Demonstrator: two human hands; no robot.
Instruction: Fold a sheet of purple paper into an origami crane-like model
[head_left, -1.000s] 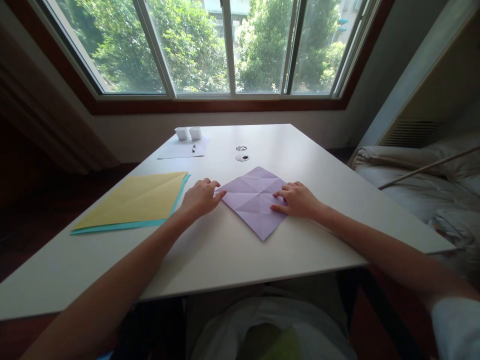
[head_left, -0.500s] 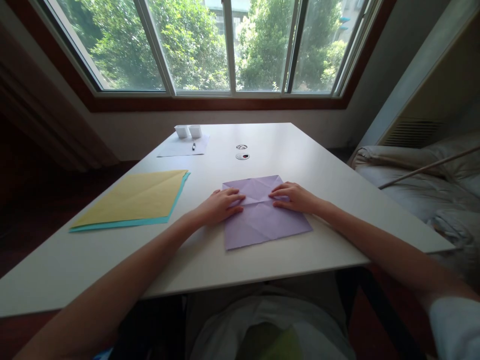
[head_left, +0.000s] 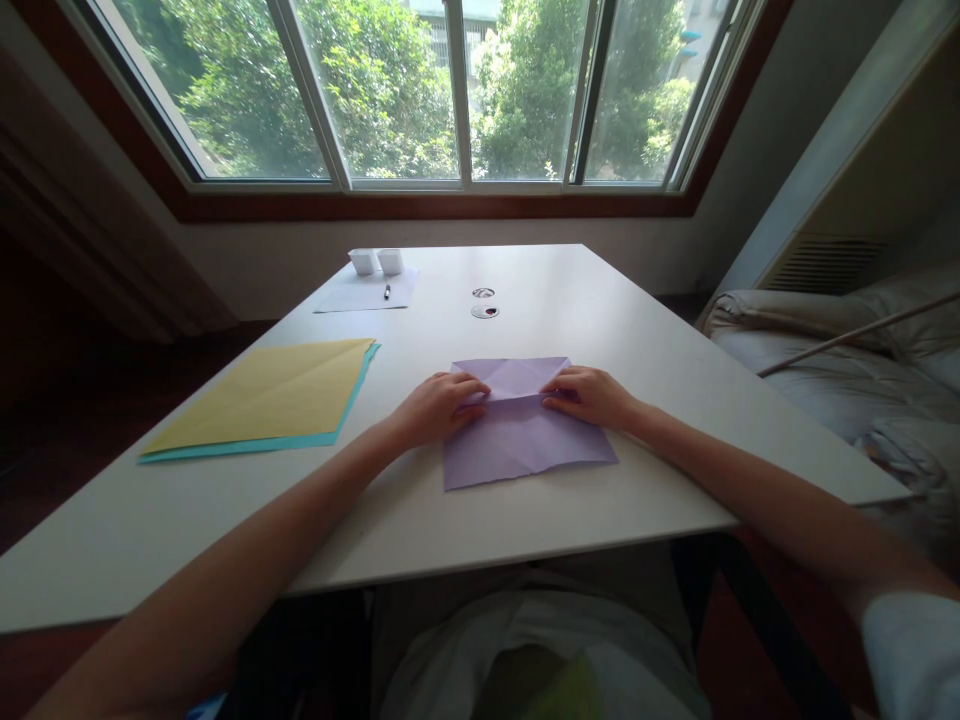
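A creased sheet of purple paper [head_left: 525, 445] lies on the white table in front of me. A raised fold runs across it from side to side. My left hand [head_left: 446, 405] pinches this fold near its left end, thumb below and fingers above. At the right end, my right hand [head_left: 589, 397] pinches the same fold between thumb and fingers. The paper's near edge rests on the table, and its far part tilts up slightly behind the ridge. My palms cover parts of both side edges.
To the left lie a yellow sheet [head_left: 262, 390] and a turquoise sheet [head_left: 360, 400] under it. Farther back are white paper [head_left: 349, 295], a dark marker [head_left: 387, 292] and two small white containers [head_left: 390, 262]. Two round inserts [head_left: 485, 312] sit in the white table [head_left: 585, 300].
Both hands have closed on the crease and lifted it into a ridge. The purple sheet's near edge has shifted slightly away from me, and its far edge looks straighter.
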